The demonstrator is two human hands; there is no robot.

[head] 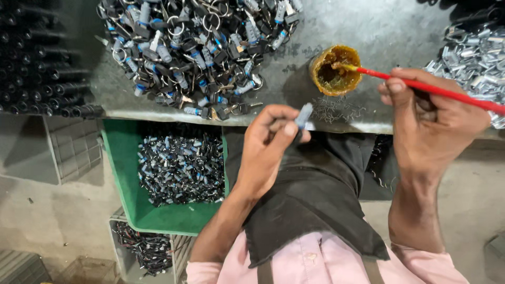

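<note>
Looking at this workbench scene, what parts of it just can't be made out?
Head view only:
- Small grey part: its lower end is hidden by the left hand.
- Red brush: its handle runs off the right edge; the bristles are sunk in the amber paste pot.
- Silver pieces pile: cut off by the right edge, too small to identify.

Both bare forearms raised forward from pink sleeves, hands apart at about the same height. Left hand [269, 138] curled, thumb and fingertips pinched together, palm turned inward. Right hand [432, 122] closed in a pen-like grip, knuckles up, wrist bent back toward the body.
</note>
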